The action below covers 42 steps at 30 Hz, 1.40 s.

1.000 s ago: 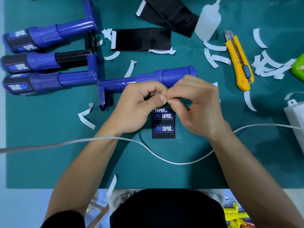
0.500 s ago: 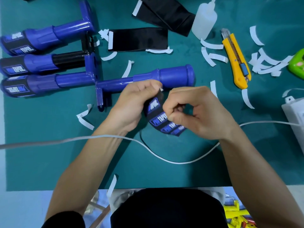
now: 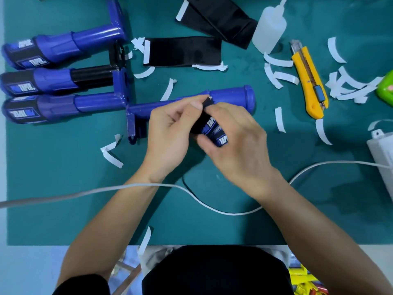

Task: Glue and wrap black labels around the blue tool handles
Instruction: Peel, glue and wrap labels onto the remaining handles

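On the green worktop [image 3: 63, 199], close to the person, two hands hold one black label [image 3: 209, 126] with blue and white letters. The left hand [image 3: 170, 133] pinches its top edge between thumb and finger. The right hand [image 3: 240, 143] grips its lower part, with the thumb under it. The label is bent and sits between the hands, just in front of a blue tool handle [image 3: 231, 96]. That handle lies flat and bare. The hands hide the middle of that tool.

Three more blue tools [image 3: 49, 81] lie side by side at the far left, each with a black label round its fat end. Behind the hands lie a flat black strip [image 3: 182, 52] and a longer black piece [image 3: 217, 15]. A white glue bottle [image 3: 269, 28] rests beside them, and a yellow knife [image 3: 309, 81] lies to its right. Little white paper scraps [image 3: 278, 76] are all over. A white cable [image 3: 106, 189] runs across the worktop, and the arms hide bits of it. It leads to a white box [image 3: 382, 150] at the right edge. A green thing [image 3: 386, 88] peeks in above the box.
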Each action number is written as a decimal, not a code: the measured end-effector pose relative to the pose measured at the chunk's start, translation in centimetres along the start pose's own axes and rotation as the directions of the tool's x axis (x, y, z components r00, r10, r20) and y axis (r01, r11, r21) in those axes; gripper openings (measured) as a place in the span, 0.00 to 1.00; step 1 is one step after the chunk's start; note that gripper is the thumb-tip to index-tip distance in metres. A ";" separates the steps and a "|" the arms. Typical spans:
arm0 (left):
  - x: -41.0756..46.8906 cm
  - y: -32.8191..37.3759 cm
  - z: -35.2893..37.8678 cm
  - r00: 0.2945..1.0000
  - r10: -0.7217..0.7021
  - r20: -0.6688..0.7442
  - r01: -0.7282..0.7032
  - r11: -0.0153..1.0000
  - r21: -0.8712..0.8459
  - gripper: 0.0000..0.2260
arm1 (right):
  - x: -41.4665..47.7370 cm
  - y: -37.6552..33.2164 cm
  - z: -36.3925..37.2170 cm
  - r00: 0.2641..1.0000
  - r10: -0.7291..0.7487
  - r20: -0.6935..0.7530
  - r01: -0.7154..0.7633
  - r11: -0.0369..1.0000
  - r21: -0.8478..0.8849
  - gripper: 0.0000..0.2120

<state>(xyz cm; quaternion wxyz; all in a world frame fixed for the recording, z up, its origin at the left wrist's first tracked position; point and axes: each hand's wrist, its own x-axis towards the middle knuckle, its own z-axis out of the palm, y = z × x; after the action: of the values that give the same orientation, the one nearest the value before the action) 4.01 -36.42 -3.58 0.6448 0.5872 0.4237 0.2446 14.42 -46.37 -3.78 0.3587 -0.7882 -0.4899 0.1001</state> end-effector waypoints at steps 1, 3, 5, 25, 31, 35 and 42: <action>-0.1 0.1 -0.1 0.999 -0.023 0.039 0.025 0.998 -0.052 0.09 | 0.1 0.0 -0.2 0.999 0.034 -0.019 -0.034 0.999 0.007 0.19; -0.3 0.2 -0.4 0.995 -0.026 0.098 0.037 0.992 -0.121 0.13 | 0.2 0.0 -0.5 0.993 0.059 -0.099 -0.057 0.998 0.025 0.17; -0.4 0.1 -0.5 0.992 0.022 0.128 -0.005 0.992 -0.128 0.15 | 0.3 0.0 -0.9 0.984 0.108 -0.141 -0.092 0.989 0.117 0.13; -0.4 -1.1 -0.8 0.707 0.707 0.006 -0.559 0.553 0.619 0.05 | 0.6 1.1 -0.3 0.970 0.145 0.193 -0.220 0.861 0.459 0.18; -0.5 -1.5 -0.7 0.643 0.763 0.063 -0.552 0.405 0.729 0.04 | 0.2 0.9 0.3 0.978 0.124 0.169 -0.171 0.939 0.299 0.10; -0.4 -1.5 -0.5 0.605 0.788 0.118 -0.563 0.318 0.763 0.03 | 0.4 1.3 0.3 0.980 0.103 0.171 -0.140 0.964 0.225 0.10; -0.3 -1.3 -0.6 0.641 0.746 0.182 -0.564 0.297 0.771 0.04 | 0.6 1.5 0.1 0.988 0.040 0.152 -0.072 0.974 0.217 0.10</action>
<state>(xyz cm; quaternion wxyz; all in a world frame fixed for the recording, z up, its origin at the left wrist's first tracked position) 3.06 -36.58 -4.76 0.1180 0.8927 0.2705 0.3405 15.70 -46.24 -4.79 0.4044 -0.7473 -0.4783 0.2218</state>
